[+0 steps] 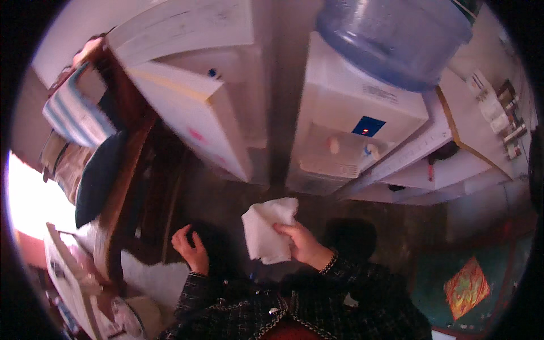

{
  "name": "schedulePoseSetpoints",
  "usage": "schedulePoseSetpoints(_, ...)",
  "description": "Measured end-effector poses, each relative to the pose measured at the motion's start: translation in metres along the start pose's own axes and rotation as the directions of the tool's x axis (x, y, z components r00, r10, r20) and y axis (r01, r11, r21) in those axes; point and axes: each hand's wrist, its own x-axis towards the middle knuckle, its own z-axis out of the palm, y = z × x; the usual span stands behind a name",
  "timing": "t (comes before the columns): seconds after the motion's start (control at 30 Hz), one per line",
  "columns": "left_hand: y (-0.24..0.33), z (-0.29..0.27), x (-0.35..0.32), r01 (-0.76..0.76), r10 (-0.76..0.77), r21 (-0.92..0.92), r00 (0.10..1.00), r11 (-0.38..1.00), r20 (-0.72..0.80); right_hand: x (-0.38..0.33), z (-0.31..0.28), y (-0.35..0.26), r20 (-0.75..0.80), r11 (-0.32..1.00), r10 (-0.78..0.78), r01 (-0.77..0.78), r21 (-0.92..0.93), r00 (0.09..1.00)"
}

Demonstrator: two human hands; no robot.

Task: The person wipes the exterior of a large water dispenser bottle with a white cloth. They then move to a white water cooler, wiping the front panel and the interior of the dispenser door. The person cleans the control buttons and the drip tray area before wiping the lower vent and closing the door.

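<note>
A folded white cloth (263, 235) is gripped in my right hand (303, 245), its thumb lying over the cloth's edge. It is held up in front of my body, above the dark floor. My left hand (191, 249) is off to the left with nothing in it, fingers apart and slightly curled. Ahead of the right hand stands a white water dispenser (323, 107) with two taps and a small lit panel. A large blue water bottle (391, 39) sits upside down on top of it.
Left of the dispenser is a white cabinet-like unit (195, 113). Further left, a wooden bench (127, 198) carries a dark cushion (102, 178) and a striped cushion (79, 113). White shelving (459, 170) stands right. A green surface (430, 283) with an orange diamond decoration is at lower right.
</note>
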Motion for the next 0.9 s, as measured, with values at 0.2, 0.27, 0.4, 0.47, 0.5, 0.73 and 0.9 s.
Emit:
schedulePoseSetpoints(0.2, -0.218, -0.059, -0.218, 0.486, -0.438, -0.009, 0.795, 0.874, 0.419, -0.002, -0.031, 0.055, -0.057, 0.990, -0.073, 0.079, 0.115, 0.996)
schedulePoseSetpoints(0.27, -0.277, -0.094, -0.293, 0.341, -0.257, -0.008, 0.723, 0.940, 0.641, 0.001, -0.006, 0.077, -0.003, 0.998, -0.025, 0.025, 0.060, 1.000)
schedulePoseSetpoints(0.4, -0.260, -0.109, -0.325, 0.333, -0.057, -0.034, 0.259, 0.942, 0.964, 0.004, -0.020, 0.096, 0.085, 0.997, -0.053, 0.058, -0.053, 0.995)
schedulePoseSetpoints(0.47, -0.155, -0.150, -0.228, -0.051, -0.025, 0.025, -0.014, 0.998, 1.000, 0.002, -0.019, 0.101, 0.078, 0.991, -0.089, 0.096, -0.091, 0.993)
schedulePoseSetpoints(0.5, -0.131, -0.160, -0.224, 0.419, -0.190, 0.192, -0.047, 0.888, 0.981, -0.002, -0.014, 0.101, 0.087, 0.991, -0.076, 0.085, -0.107, 0.993)
schedulePoseSetpoints(0.73, -0.113, -0.176, -0.238, 0.826, -0.250, 0.170, -0.036, 0.538, 0.967, 0.004, -0.027, 0.112, 0.170, 0.989, -0.075, 0.096, -0.116, 0.983)
schedulePoseSetpoints(0.9, -0.105, -0.134, -0.231, 0.974, -0.465, 0.187, -0.109, 0.125, 0.879, -0.002, -0.022, 0.108, 0.167, 0.990, -0.100, 0.115, -0.080, 0.981)
